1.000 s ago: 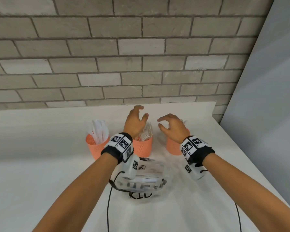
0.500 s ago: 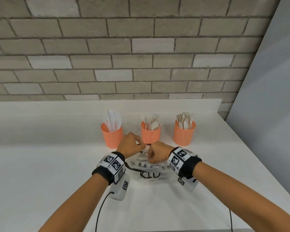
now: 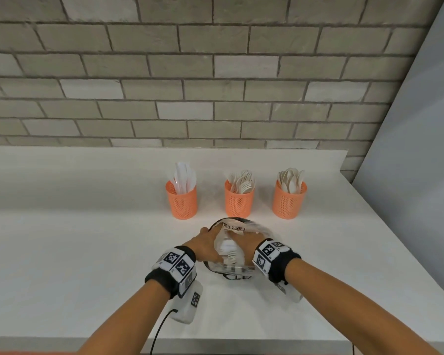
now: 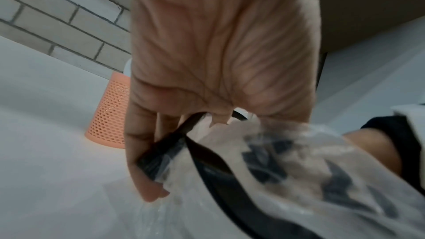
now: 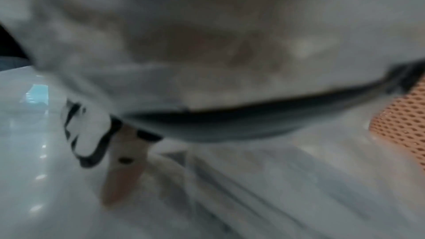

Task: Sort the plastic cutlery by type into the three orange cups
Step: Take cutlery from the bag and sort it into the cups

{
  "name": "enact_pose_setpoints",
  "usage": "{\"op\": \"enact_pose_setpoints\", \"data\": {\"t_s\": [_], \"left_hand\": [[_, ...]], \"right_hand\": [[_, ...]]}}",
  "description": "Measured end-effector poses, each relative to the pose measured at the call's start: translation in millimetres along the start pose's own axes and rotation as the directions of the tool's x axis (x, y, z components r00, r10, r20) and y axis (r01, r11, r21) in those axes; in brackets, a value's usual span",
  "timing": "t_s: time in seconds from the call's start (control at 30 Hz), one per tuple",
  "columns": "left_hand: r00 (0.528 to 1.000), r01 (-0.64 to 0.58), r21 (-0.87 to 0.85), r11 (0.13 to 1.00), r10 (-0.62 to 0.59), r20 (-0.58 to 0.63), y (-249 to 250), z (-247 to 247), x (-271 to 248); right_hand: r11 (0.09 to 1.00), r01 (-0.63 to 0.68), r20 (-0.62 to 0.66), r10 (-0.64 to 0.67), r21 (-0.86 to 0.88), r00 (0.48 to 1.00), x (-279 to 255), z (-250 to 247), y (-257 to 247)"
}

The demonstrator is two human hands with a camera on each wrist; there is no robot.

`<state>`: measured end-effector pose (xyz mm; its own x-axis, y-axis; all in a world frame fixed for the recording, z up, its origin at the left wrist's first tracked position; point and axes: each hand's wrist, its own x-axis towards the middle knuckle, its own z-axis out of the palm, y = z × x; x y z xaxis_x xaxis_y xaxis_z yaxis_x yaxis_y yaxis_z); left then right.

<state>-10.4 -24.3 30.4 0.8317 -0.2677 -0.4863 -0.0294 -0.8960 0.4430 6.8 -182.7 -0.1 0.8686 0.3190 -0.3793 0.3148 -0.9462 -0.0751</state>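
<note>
Both hands have dropped from the cups onto the clear bag, right hand inside it, fingers hidden. Close up, the left hand pinches its black rim. Right wrist shows only blur. A hasty tug might topple the cutlery-filled orange cups.

A second ago both hands were up at the orange cups; since then they have dropped back to the clear plastic bag on the counter. The left hand now grips the bag's black-edged mouth, pulling it wide. The right hand has gone inside the bag, seemingly reaching the white cutlery there, though its wrist view is blurred.
</note>
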Motion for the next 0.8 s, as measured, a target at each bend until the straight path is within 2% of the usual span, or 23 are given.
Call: {"op": "enact_pose_setpoints", "data": {"t_s": [0.1,0.23,0.37,0.47,0.67,0.8], "left_hand": [[1.000,-0.020,-0.021,1.000,0.019,-0.014,-4,-4,-3],[0.997,-0.052,-0.089,0.995,0.047,-0.062,-4,-15,-7],[0.991,-0.082,-0.095,0.992,0.072,-0.110,-2,-25,-8],[0.992,-0.080,-0.091,0.993,0.070,-0.105,-2,-24,-10],[0.994,-0.080,-0.114,0.990,0.071,-0.087,-3,-25,-11],[0.993,-0.083,-0.126,0.989,0.071,-0.099,-1,-33,-8]], "right_hand": [[0.998,0.052,-0.101,-0.053,-0.019,0.993,3,3,7],[0.998,0.000,0.003,0.000,0.067,1.000,4,-11,9],[0.995,-0.006,-0.002,0.006,0.097,1.000,7,-18,8],[0.984,-0.034,0.038,0.027,0.175,0.999,10,-10,4],[0.977,-0.052,0.126,0.026,0.206,0.992,13,-11,0],[0.974,-0.054,0.101,0.033,0.219,0.994,12,-18,7]]}}
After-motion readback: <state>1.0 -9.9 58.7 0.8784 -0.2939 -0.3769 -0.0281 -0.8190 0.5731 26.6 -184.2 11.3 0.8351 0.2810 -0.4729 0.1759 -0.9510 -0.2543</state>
